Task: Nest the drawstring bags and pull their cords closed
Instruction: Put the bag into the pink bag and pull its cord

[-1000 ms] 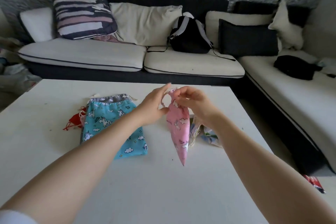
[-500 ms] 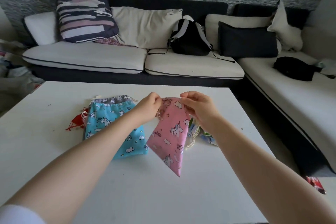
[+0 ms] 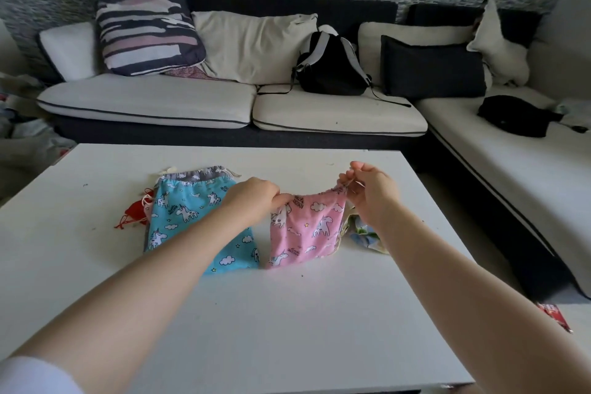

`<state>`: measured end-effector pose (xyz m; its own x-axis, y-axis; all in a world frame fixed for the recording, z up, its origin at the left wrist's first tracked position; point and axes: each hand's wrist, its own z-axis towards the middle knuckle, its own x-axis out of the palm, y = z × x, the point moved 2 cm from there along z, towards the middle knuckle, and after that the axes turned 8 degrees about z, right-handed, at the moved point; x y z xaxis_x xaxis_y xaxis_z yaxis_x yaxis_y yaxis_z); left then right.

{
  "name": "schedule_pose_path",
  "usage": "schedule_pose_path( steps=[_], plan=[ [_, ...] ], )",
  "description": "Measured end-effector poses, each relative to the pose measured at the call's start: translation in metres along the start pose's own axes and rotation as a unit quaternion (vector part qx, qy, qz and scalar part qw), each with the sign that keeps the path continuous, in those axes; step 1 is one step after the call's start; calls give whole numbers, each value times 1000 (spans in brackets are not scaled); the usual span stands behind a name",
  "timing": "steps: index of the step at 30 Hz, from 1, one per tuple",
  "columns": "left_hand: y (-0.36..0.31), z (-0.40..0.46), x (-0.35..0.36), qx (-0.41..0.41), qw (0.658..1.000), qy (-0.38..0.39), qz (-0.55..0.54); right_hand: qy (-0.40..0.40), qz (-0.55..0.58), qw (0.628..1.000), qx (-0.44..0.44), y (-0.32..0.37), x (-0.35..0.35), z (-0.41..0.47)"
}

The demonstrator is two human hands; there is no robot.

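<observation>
So the pink bag [image 3: 303, 227] is stretched flat between both hands over the white table [image 3: 256, 313].

Left hand [image 3: 252, 198] pinches its top left corner with curled fingers, right hand [image 3: 372, 192] pinches the top right corner, and the bag's bottom edge touches the tabletop. Can't tell what's inside it. Just left lies the blue bag [image 3: 188, 217], flat with its grey top band away from the person, a red bag [image 3: 134, 214] peeking out beside it. Another patterned bag [image 3: 364, 233] sits behind the right wrist. Further back, a black backpack [image 3: 332, 67] on the sofa [image 3: 160, 102].
</observation>
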<state>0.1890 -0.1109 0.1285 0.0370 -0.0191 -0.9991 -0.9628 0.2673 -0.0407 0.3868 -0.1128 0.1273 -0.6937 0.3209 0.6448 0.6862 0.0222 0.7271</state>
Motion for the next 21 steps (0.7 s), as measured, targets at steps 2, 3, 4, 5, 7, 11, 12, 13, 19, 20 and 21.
schedule_pose_path(
  steps=[2,3,4,5,7,11,12,13,19,20,21],
  plan=[
    [2,-2,-1,-7,998,41,-53,-5,14,1000,12,0,1,0],
    [3,-3,-1,-8,992,65,-109,-9,34,999,21,1,2,1],
    [5,-4,0,-8,982,90,-168,-16,63,997,31,1,2,1],
    [6,-5,0,-9,967,115,-228,-25,97,994,40,2,1,2],
    [8,-6,2,-22,925,158,-344,-42,151,986,50,3,-2,4],
    [15,-7,6,-65,940,177,-283,-69,140,986,59,1,-6,3],
    [15,-6,5,-65,956,158,-239,-71,119,989,59,0,-6,3],
    [15,-5,7,-61,963,143,-218,-66,96,992,56,-1,-6,3],
    [9,-8,1,-30,996,62,60,-5,-117,993,-17,-1,-1,-3],
    [8,-10,-3,-28,992,17,121,4,-191,981,-44,0,-1,-4],
    [8,-11,-6,-27,988,-17,153,10,-268,961,-70,1,-1,-4]
  ],
)
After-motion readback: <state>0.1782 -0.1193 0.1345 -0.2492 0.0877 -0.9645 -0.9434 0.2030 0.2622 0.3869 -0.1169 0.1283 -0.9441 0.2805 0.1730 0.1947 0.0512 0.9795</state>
